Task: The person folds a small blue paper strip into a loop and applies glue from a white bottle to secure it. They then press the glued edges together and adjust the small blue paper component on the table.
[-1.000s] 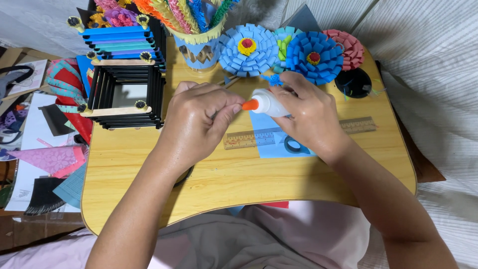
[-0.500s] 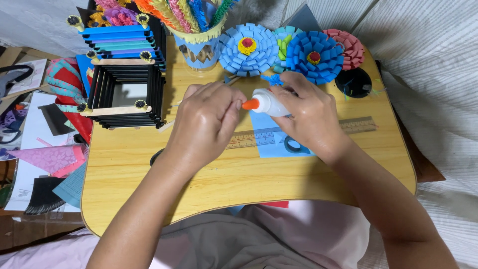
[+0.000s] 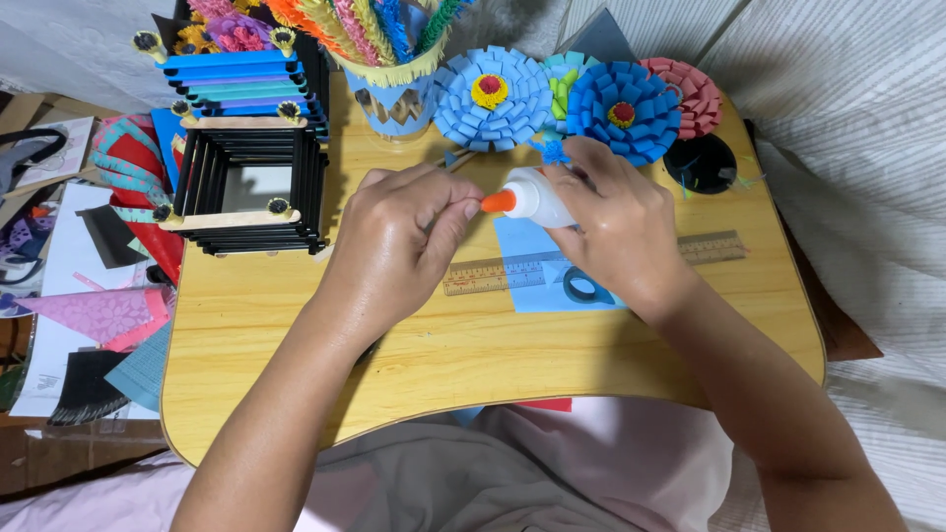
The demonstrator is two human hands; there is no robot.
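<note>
Over the middle of the wooden lap table (image 3: 296,325), the 2 hands met. The right hand (image 3: 616,222) was wrapped around a white glue bottle (image 3: 532,197), its fingers closed on the body, and the bottle lay nearly level with its orange nozzle (image 3: 498,202) pointing toward the left hand (image 3: 404,241). The left hand was curled, thumb and fingertips pressed together right at the nozzle tip; whether it pinched something small there could not be told. Beneath the hands lay a light blue paper sheet (image 3: 537,286), with a clear ruler (image 3: 493,274) across it and a dark ring (image 3: 581,288) resting on the sheet. At the table's far edge stood 2 blue paper flowers (image 3: 493,99) side by side, a pink one (image 3: 695,89) just beside them, and a cup of coloured paper strips (image 3: 389,59). To the left stood a black square frame stack (image 3: 246,187) with a blue frame stack (image 3: 236,79) behind it. A round dark cup hole (image 3: 700,163) sat near the right hand. Scraps of paper (image 3: 89,315) lay off the table on the left.
</note>
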